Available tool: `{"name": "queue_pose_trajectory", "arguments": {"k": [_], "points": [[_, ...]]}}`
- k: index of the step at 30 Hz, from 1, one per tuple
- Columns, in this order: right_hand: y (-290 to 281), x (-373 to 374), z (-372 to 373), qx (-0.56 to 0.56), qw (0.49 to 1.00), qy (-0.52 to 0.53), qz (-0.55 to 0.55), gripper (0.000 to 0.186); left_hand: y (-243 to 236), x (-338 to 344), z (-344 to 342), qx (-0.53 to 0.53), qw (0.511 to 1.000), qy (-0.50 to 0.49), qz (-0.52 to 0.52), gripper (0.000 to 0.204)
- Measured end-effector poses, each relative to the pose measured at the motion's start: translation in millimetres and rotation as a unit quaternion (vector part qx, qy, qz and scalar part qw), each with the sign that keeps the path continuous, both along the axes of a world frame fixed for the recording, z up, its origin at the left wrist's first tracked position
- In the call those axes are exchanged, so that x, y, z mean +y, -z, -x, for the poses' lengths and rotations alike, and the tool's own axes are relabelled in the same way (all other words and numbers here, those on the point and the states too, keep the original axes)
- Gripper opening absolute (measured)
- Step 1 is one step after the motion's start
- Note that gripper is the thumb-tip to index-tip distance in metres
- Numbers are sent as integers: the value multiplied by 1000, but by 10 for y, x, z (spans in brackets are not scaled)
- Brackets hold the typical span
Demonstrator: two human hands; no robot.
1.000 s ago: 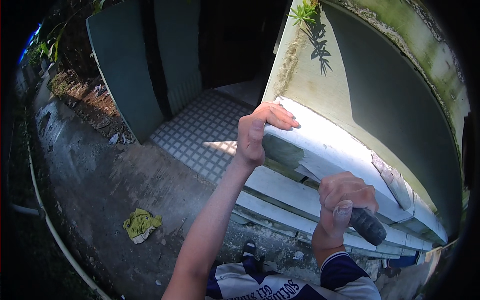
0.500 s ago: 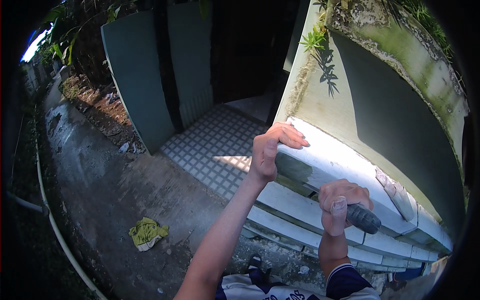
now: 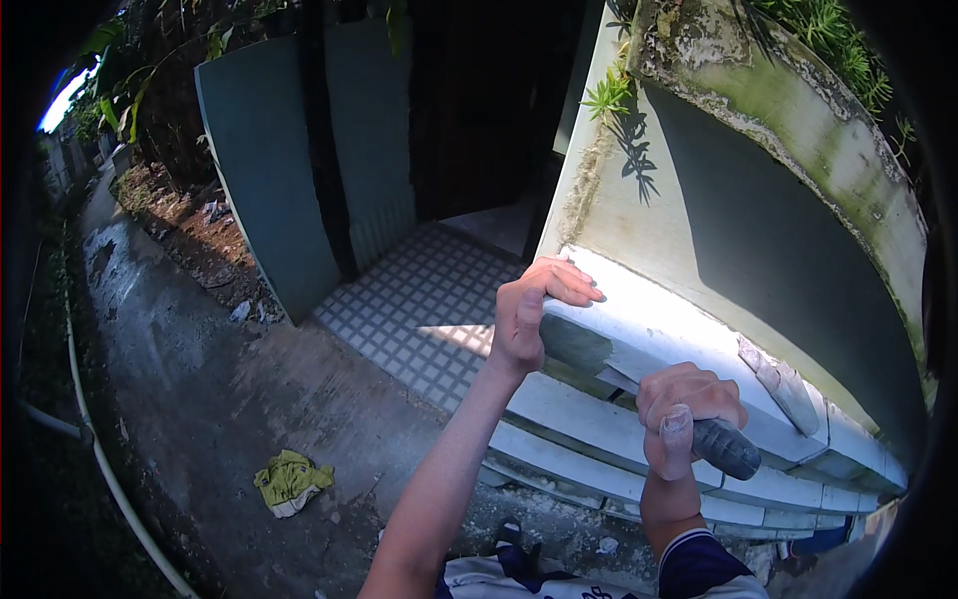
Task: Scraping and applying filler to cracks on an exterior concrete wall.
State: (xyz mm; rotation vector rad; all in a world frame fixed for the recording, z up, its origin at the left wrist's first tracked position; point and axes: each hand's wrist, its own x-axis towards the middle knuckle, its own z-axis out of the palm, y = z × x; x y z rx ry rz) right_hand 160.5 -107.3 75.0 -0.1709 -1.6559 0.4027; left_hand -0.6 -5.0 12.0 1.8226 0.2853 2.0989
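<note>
A white tiled ledge [image 3: 659, 317] runs along the base of the pale wall, its front face carrying a grey smeared patch [image 3: 577, 342]. My left hand [image 3: 534, 307] rests at the ledge's near left corner, fingers stretched over the top and thumb raised, holding nothing. My right hand [image 3: 689, 404] is wrapped round the dark grey ribbed handle [image 3: 726, 449] of a hand tool. A thin pale blade [image 3: 621, 379] pokes out left of that fist, close to the ledge's front face; its full shape is hidden. Farther right on the ledge lies a flat, tapered, crusted grey piece [image 3: 778, 384].
White tiled steps [image 3: 569, 464] descend below the ledge. A checkered tile floor [image 3: 409, 299] leads to a dark doorway. On the concrete path lies a crumpled green cloth [image 3: 291, 483]; a pale pipe [image 3: 105, 464] runs along the left. A mossy curved wall top [image 3: 788, 110] overhangs at right.
The view has shifted slightly, moving the scene a little down and left. The pale blade shows more clearly beside my right fist. My left hand stays on the ledge corner.
</note>
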Motion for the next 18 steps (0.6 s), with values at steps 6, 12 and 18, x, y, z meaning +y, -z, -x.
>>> {"name": "queue_pose_trajectory", "arguments": {"k": [6, 12, 18], "points": [[34, 19, 28, -6, 999, 17, -41, 27, 32, -10, -26, -11, 1000, 16, 12, 61], [106, 53, -54, 33, 999, -7, -9, 22, 24, -5, -14, -16, 1000, 2, 3, 62], [40, 51, -39, 21, 999, -31, 8, 23, 12, 1, -17, -13, 1000, 10, 8, 65]]}}
